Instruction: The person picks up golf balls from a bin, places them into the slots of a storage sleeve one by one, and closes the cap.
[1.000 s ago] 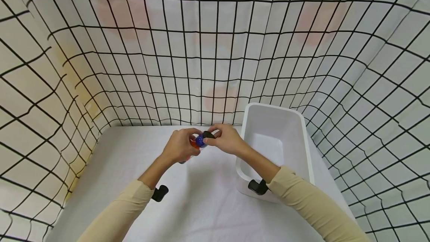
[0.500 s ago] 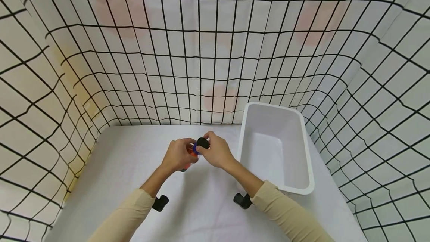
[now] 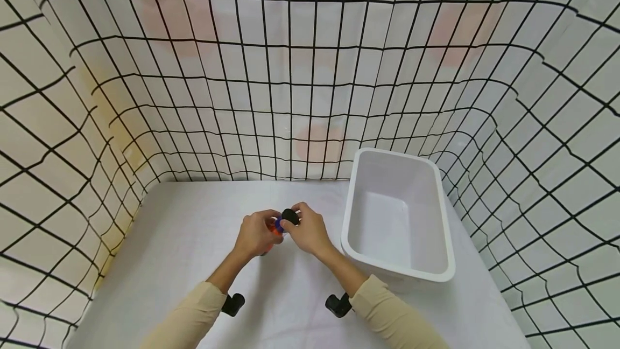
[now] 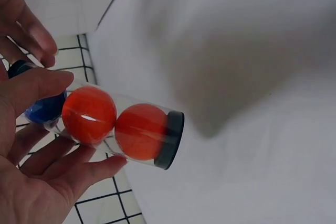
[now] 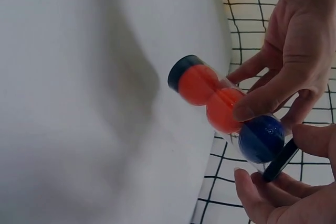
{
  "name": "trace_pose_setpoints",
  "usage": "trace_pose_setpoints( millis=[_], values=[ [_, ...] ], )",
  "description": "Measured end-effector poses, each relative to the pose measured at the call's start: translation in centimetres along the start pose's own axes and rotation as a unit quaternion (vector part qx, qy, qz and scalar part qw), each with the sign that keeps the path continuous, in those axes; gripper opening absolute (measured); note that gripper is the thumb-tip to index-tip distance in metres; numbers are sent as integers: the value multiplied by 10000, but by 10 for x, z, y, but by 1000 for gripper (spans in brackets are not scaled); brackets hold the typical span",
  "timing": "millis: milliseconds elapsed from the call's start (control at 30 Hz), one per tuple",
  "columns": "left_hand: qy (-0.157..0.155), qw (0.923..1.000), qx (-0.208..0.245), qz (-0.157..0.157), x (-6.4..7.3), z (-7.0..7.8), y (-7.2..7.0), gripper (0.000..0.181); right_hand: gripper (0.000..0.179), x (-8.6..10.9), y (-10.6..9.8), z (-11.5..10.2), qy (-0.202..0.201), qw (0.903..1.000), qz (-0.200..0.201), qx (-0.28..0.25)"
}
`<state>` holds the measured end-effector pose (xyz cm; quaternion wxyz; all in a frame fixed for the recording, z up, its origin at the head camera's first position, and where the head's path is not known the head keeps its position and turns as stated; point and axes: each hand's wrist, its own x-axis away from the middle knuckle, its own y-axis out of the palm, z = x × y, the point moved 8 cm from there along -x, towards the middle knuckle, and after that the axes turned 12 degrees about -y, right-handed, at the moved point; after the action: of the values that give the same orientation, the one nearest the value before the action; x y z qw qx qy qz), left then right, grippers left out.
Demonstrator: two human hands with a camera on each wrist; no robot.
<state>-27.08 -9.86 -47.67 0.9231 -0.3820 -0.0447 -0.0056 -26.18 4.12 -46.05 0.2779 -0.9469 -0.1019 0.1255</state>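
A clear tube (image 4: 125, 101) holds an orange ball (image 4: 140, 129), another orange ball (image 4: 89, 115) and a blue ball (image 5: 261, 139) in a row. My left hand (image 3: 256, 234) grips the tube around its side near the blue ball. A black end cap (image 4: 169, 140) covers the tube's far end. At the end by the blue ball, my right hand (image 3: 308, 231) pinches a black lid (image 5: 282, 160) between thumb and fingers. The lid lies against the tube's mouth; whether it is fully seated I cannot tell. Both hands hold the tube tilted above the white table.
A white plastic bin (image 3: 350, 220) stands on the table (image 3: 189, 220) to the right of my hands. Black wire mesh (image 3: 310, 85) rises at the back and both sides. Black wrist mounts (image 3: 339, 306) stick out under both forearms.
Both hands have drawn nearer to my body with the tube. My right forearm has swung left, away from over the bin, and the lid's round face shows more in the head view.
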Motion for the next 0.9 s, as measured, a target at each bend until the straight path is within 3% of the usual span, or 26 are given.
trace_pose_setpoints(
  millis=[267, 500, 900],
  values=[
    [-2, 10000, 65, -41, 0, -9, 7, 40, 42, -1, 6, 15, 66, 9995, 109, -280],
    [2, 9999, 88, -68, 0, -15, 11, 40, 42, -2, 7, 19, 148, 9997, 94, -169],
    [3, 9999, 68, -85, -1, -21, 15, 40, 45, -2, 9, 20, -88, 9999, -61, 96]
  ],
)
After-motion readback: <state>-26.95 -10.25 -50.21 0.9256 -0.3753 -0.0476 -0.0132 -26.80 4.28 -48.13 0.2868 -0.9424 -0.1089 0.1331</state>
